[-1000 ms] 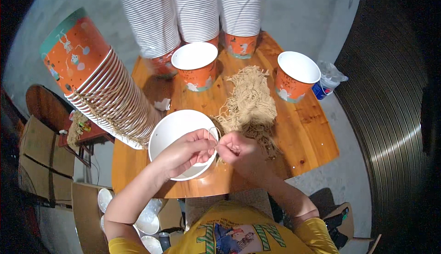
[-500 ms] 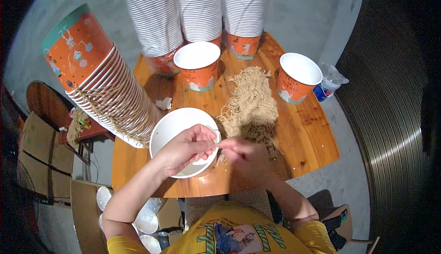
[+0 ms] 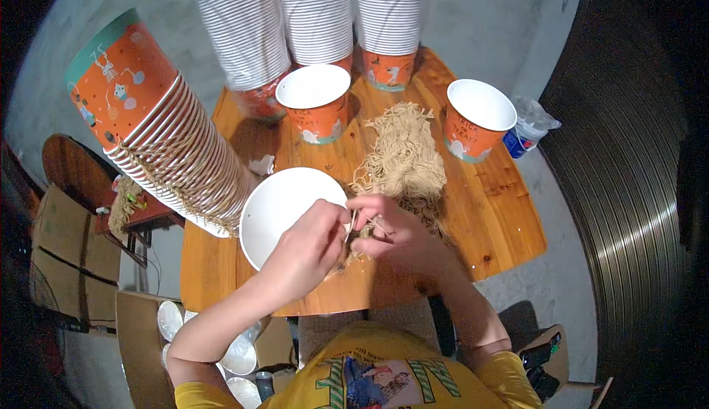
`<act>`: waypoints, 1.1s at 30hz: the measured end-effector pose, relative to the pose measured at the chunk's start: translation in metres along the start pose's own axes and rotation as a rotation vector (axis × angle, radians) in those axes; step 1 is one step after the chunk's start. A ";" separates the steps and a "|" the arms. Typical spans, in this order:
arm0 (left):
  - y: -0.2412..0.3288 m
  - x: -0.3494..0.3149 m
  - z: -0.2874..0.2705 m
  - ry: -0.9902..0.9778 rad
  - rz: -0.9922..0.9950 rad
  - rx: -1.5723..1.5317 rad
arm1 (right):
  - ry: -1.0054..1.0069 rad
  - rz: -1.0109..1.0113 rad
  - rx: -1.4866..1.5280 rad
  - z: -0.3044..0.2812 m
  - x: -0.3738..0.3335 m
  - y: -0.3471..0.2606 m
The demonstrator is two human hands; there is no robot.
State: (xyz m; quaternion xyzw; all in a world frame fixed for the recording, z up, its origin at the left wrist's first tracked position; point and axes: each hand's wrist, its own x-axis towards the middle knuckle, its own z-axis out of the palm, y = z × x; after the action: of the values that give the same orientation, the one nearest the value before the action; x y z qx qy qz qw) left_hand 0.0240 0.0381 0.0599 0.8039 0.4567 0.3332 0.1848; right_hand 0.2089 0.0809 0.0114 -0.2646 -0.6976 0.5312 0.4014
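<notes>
A white-lined paper bucket (image 3: 281,198) stands near the table's front edge. My left hand (image 3: 306,243) reaches over its right rim, fingers closed in a pinch on a piece of tan cord (image 3: 350,226). Right beside it, my right hand (image 3: 399,232) has its fingers bent round the cord as well, thumb and forefinger a little apart. The fingertips of both hands nearly meet at the rim. Just beyond my right hand lies a bundle of tan cords (image 3: 402,150). The bucket's outer right side is hidden by my hands.
A tall leaning stack of orange buckets (image 3: 177,139) with cords hanging on it is at left. Two single buckets (image 3: 314,110) (image 3: 480,117) stand farther back. Wrapped bucket stacks (image 3: 314,17) line the far edge. A blue tub (image 3: 521,143) sits past the table's right edge.
My left hand has turned over, back now upward, and sits at the bucket's right rim. My right hand has come up beside it, and cord shows between its fingers.
</notes>
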 end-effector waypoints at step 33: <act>-0.025 0.003 -0.004 -0.157 -0.314 -0.437 | 0.249 -0.205 -0.418 0.016 0.004 -0.011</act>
State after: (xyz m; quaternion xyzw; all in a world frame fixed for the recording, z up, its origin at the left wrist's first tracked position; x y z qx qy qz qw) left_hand 0.0070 0.0540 0.0489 0.6880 0.4772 0.3277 0.4377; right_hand 0.1936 0.0729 0.0210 -0.3330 -0.7604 0.2955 0.4728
